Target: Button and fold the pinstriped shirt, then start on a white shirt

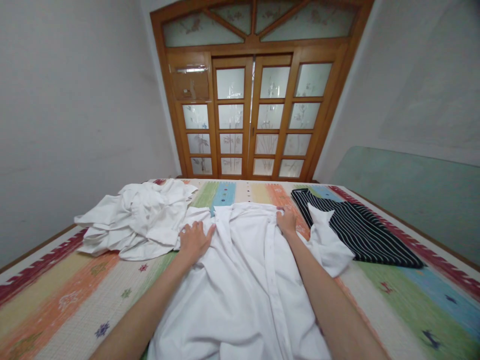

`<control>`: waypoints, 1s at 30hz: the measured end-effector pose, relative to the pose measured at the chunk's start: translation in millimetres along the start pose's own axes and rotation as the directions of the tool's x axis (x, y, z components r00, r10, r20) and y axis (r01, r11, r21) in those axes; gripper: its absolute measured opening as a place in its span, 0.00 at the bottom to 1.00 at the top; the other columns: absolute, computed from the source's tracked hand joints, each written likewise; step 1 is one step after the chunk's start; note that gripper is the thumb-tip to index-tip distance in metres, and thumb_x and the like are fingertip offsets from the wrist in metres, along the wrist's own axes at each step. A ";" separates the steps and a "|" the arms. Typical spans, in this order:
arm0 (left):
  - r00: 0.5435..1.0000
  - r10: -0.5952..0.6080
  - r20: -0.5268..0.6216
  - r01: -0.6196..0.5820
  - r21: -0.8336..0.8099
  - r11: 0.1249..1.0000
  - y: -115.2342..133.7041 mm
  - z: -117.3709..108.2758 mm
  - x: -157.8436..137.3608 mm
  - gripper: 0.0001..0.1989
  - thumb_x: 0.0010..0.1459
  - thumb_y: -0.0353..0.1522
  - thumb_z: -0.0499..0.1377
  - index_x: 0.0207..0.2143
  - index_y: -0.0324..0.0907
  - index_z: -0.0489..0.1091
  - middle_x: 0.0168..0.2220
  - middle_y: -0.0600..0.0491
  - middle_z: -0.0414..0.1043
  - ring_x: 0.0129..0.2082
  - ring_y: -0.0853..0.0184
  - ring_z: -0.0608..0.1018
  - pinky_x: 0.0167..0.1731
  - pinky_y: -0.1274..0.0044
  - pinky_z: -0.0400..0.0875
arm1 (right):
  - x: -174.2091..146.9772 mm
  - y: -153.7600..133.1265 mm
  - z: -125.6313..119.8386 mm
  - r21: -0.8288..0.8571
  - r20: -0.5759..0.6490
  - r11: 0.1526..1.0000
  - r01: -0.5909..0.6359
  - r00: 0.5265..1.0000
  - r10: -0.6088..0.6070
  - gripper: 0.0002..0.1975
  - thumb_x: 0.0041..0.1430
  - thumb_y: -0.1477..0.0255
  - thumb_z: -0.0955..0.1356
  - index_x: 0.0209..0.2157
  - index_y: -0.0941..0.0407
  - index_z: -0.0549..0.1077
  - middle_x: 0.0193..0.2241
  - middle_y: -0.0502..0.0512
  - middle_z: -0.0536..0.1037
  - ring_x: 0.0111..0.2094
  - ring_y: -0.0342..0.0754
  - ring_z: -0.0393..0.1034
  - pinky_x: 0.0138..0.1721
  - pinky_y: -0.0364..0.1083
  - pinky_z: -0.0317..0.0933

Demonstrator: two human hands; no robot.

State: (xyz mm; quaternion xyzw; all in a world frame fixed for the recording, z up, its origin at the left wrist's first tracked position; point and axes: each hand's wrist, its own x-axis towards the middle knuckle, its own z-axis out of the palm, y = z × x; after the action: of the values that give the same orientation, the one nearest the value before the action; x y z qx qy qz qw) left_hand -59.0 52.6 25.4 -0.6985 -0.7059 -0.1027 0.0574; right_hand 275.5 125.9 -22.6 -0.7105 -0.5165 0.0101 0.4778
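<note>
A white button-up shirt point(240, 280) lies spread out in front of me, its collar end away from me and its lower part running out of view. My left hand point(195, 241) rests on the shirt's left shoulder area, thumb and fingers apart. At the far right corner, near the collar, my right hand point(287, 222) has its fingers closed on the shirt's edge. The button strip runs down just left of my right forearm. To the right of that forearm, a sleeve sticks out, partly bunched.
On the left, a heap of crumpled white clothes point(144, 217) nearly touches the shirt's sleeve. A folded black-and-white striped garment point(360, 227) lies at the right. Beneath everything is a multicoloured striped cover point(127, 295). Wooden glazed doors point(251, 115) stand beyond the far edge.
</note>
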 end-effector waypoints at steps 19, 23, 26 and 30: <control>0.986 0.151 -0.074 -0.161 -0.159 0.974 55.8 36.7 99.6 0.18 0.63 0.39 0.50 0.47 0.41 0.73 0.51 0.42 0.71 0.52 0.52 0.70 0.51 0.62 0.62 | -8.2 -4.7 -1.6 -0.062 -0.123 0.994 0.086 0.988 -0.093 0.12 0.45 0.72 0.65 0.32 0.58 0.77 0.38 0.63 0.72 0.44 0.58 0.65 0.50 0.52 0.58; 0.985 0.131 -0.112 -0.149 -0.177 0.973 50.4 45.4 96.1 0.17 0.61 0.39 0.52 0.43 0.41 0.75 0.48 0.42 0.71 0.50 0.52 0.70 0.49 0.63 0.63 | -8.6 -4.2 -3.5 -0.071 -0.049 0.997 0.041 0.998 -0.044 0.14 0.46 0.75 0.64 0.36 0.58 0.77 0.39 0.62 0.74 0.43 0.57 0.67 0.49 0.51 0.59; 0.990 0.094 -0.107 -0.117 -0.235 0.965 46.0 47.6 100.1 0.15 0.60 0.39 0.54 0.44 0.41 0.74 0.46 0.43 0.72 0.50 0.53 0.70 0.49 0.64 0.63 | -7.6 -1.7 -4.4 -0.028 -0.059 1.000 -0.011 0.998 0.010 0.16 0.47 0.75 0.63 0.37 0.58 0.76 0.37 0.59 0.77 0.40 0.55 0.69 0.46 0.49 0.60; 0.994 0.071 -0.086 -0.101 -0.418 0.903 40.0 52.4 107.9 0.11 0.57 0.36 0.58 0.38 0.41 0.75 0.39 0.45 0.74 0.46 0.55 0.73 0.48 0.66 0.64 | -6.5 0.1 -6.1 0.037 -0.130 0.994 -0.105 0.986 0.109 0.14 0.47 0.74 0.63 0.37 0.58 0.75 0.34 0.60 0.78 0.38 0.55 0.71 0.43 0.49 0.61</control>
State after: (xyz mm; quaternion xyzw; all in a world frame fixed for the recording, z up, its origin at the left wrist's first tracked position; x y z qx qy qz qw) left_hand -17.7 169.6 1.3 -0.7208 -0.6333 -0.2738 -0.0661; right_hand 275.6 117.0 -22.5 -0.7291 -0.4447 -0.0032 0.5202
